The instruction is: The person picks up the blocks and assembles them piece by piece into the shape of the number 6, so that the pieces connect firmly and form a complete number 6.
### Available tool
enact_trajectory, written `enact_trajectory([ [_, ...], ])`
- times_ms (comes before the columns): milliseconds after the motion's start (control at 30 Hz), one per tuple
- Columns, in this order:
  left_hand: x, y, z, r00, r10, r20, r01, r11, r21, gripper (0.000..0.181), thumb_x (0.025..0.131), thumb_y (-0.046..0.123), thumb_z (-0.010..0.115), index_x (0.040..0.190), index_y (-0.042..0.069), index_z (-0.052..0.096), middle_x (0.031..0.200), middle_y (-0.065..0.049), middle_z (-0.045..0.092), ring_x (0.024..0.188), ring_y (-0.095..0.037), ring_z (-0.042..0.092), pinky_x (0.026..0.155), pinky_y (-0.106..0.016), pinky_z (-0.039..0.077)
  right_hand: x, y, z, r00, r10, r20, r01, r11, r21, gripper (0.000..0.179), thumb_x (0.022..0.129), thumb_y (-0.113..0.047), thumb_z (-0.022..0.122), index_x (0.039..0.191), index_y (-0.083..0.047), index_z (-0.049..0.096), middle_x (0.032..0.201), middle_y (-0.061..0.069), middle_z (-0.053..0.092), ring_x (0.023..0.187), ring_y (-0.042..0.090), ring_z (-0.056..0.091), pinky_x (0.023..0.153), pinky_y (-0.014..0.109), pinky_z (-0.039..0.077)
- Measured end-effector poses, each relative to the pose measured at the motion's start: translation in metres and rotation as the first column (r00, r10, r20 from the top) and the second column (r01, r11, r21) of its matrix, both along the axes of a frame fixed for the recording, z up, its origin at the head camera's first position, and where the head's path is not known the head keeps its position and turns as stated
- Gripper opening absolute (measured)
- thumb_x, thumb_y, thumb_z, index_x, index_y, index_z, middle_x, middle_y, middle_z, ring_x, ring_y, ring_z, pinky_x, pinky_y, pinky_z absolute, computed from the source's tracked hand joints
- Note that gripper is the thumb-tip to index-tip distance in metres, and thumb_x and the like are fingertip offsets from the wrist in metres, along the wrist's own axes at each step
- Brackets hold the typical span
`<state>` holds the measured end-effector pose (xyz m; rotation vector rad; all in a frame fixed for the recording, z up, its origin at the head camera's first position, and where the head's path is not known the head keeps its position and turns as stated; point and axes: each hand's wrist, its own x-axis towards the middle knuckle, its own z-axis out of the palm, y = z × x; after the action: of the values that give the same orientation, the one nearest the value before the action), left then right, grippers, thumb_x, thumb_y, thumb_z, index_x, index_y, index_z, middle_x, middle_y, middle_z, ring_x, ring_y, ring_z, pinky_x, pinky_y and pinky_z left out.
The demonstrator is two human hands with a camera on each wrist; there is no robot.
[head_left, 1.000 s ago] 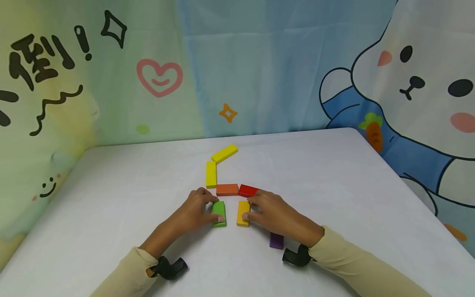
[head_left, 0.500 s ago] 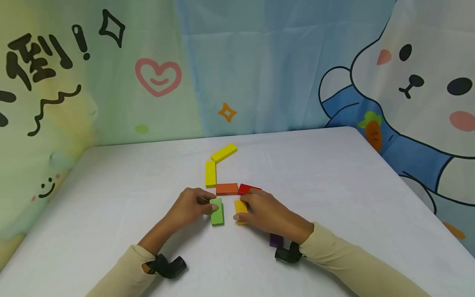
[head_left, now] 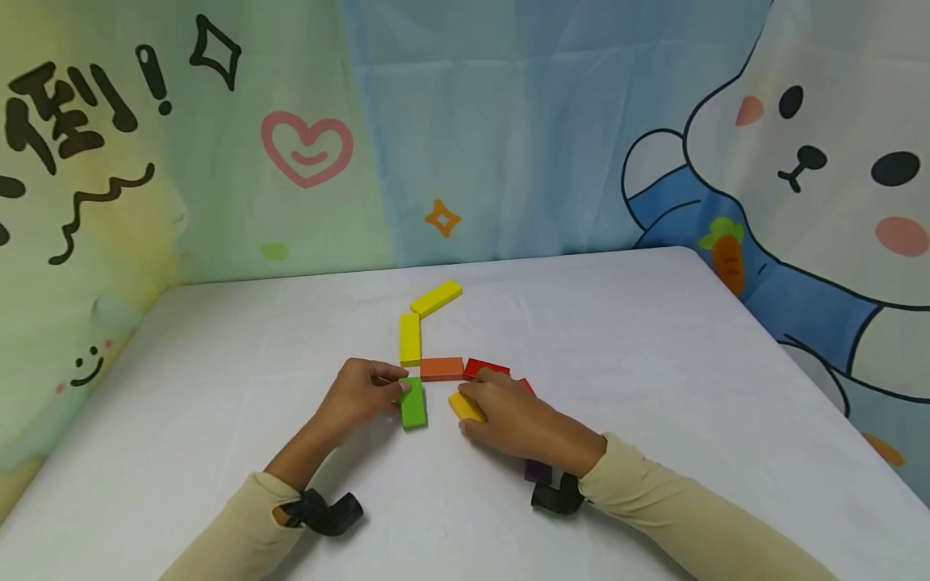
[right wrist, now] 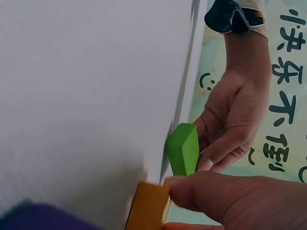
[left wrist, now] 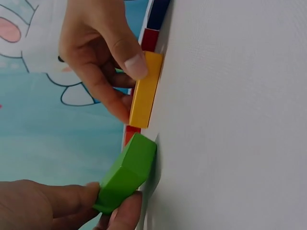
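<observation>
My right hand (head_left: 512, 410) hid much of the amber block (head_left: 465, 407) it pinched, all but a sliver of one red block (head_left: 528, 386), and the upper part of the purple block (head_left: 538, 470). In my left wrist's view, the top edge cropped a dark blue block (left wrist: 158, 14). In my right wrist's, a blurred purple shape (right wrist: 43, 219) ran off the bottom.

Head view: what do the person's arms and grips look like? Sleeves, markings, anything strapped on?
The left sleeve and right sleeve are long and plain beige, with no visible markings. A curved black left wrist device and a similar right wrist device sit near the sleeve ends. Left grip and right grip are ungloved hands. No cables show.
</observation>
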<state>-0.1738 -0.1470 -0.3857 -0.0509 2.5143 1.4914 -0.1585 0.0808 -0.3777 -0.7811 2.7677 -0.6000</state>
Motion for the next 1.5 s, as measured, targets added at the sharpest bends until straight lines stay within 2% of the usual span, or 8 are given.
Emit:
enact_trajectory([
  [233, -0.002, -0.006, -0.001, 0.999, 0.037, -0.037, -0.036, 0.999, 0.010, 0.023, 0.091, 0.007, 0.067, 0.112, -0.001, 0.071, 0.106, -0.012, 0.070, 0.075, -0.017, 0.066, 0.068, -0.027, 0.054, 0.002, 0.002, 0.001, 0.998, 0.055, -0.007, -0.055, 0.997, -0.054, 0.039, 0.089, -0.011, 0.066, 0.126, 0.001, 0.063, 0.118, 0.008, 0.057, 0.097, 0.017, 0.049, 0.083, 0.030, 0.049],
  [467, -0.005, -0.009, -0.002, 0.997, 0.076, -0.019, -0.076, 0.997, 0.011, 0.023, 0.091, 0.008, 0.066, 0.112, -0.001, 0.071, 0.104, -0.012, 0.070, 0.074, -0.017, 0.064, 0.066, -0.025, 0.051, 0.003, 0.002, -0.001, 0.999, 0.052, -0.016, -0.053, 0.996, -0.067, 0.042, 0.089, -0.011, 0.064, 0.129, 0.001, 0.061, 0.125, 0.009, 0.057, 0.104, 0.019, 0.050, 0.091, 0.033, 0.049],
  [800, -0.012, -0.008, -0.003, 0.992, 0.118, 0.037, -0.119, 0.992, 0.037, 0.023, 0.093, 0.011, 0.066, 0.113, 0.000, 0.070, 0.111, -0.012, 0.068, 0.081, -0.018, 0.064, 0.070, -0.026, 0.055, 0.004, -0.003, -0.001, 0.997, 0.055, -0.058, -0.066, 0.978, -0.200, 0.042, 0.089, -0.012, 0.068, 0.130, -0.002, 0.062, 0.122, 0.007, 0.061, 0.108, 0.018, 0.055, 0.094, 0.032, 0.049],
  [1033, -0.016, -0.009, -0.005, 0.987, 0.148, 0.065, -0.152, 0.987, 0.052, 0.023, 0.093, 0.014, 0.067, 0.111, 0.001, 0.071, 0.109, -0.011, 0.068, 0.080, -0.019, 0.064, 0.072, -0.027, 0.055, 0.008, -0.006, 0.000, 0.997, 0.083, 0.004, -0.079, 0.954, -0.289, 0.044, 0.087, -0.009, 0.072, 0.129, -0.001, 0.062, 0.119, 0.005, 0.062, 0.104, 0.015, 0.057, 0.090, 0.027, 0.051],
  [1267, -0.019, -0.006, -0.006, 0.983, 0.170, 0.075, -0.174, 0.983, 0.062, 0.022, 0.092, 0.013, 0.068, 0.110, 0.001, 0.071, 0.108, -0.012, 0.068, 0.081, -0.019, 0.065, 0.073, -0.027, 0.056, 0.011, -0.009, -0.001, 0.994, 0.106, 0.015, -0.097, 0.951, -0.294, 0.044, 0.087, -0.009, 0.072, 0.129, -0.001, 0.062, 0.113, 0.003, 0.061, 0.100, 0.013, 0.055, 0.086, 0.023, 0.051],
  [1500, -0.019, -0.005, -0.005, 0.986, 0.158, 0.062, -0.161, 0.985, 0.058, 0.022, 0.091, 0.012, 0.070, 0.108, -0.001, 0.071, 0.104, -0.012, 0.069, 0.078, -0.018, 0.067, 0.072, -0.028, 0.056, 0.010, -0.012, -0.003, 0.993, 0.114, 0.029, -0.102, 0.957, -0.270, 0.044, 0.087, -0.012, 0.073, 0.128, -0.001, 0.063, 0.113, 0.002, 0.062, 0.100, 0.013, 0.055, 0.086, 0.022, 0.050],
])
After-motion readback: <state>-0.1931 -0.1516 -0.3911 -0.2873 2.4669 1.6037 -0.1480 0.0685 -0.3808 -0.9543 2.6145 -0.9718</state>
